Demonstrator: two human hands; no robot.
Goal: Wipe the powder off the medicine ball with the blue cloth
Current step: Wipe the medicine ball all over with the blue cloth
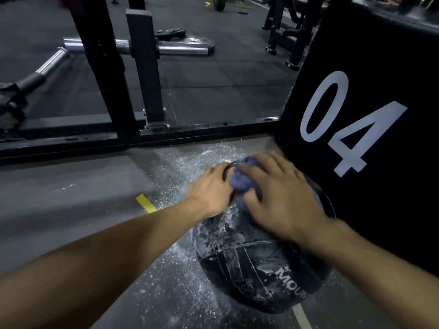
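Note:
A black medicine ball point(249, 264) lies on the gym floor, smeared with white powder across its top and seams. The bunched blue cloth point(240, 184) sits on the far upper side of the ball. My right hand point(278, 198) lies over the cloth with fingers curled round it, pressing it onto the ball. My left hand point(211, 191) rests on the ball's upper left side, fingers bent over its far edge, right beside the cloth. Part of the cloth is hidden under my right hand.
White powder point(180, 167) is scattered on the floor around the ball. A large black padded box marked "04" point(368, 96) stands against the ball's right side. A black rack frame point(118, 136) runs across the floor behind, with barbells point(164, 47) beyond it.

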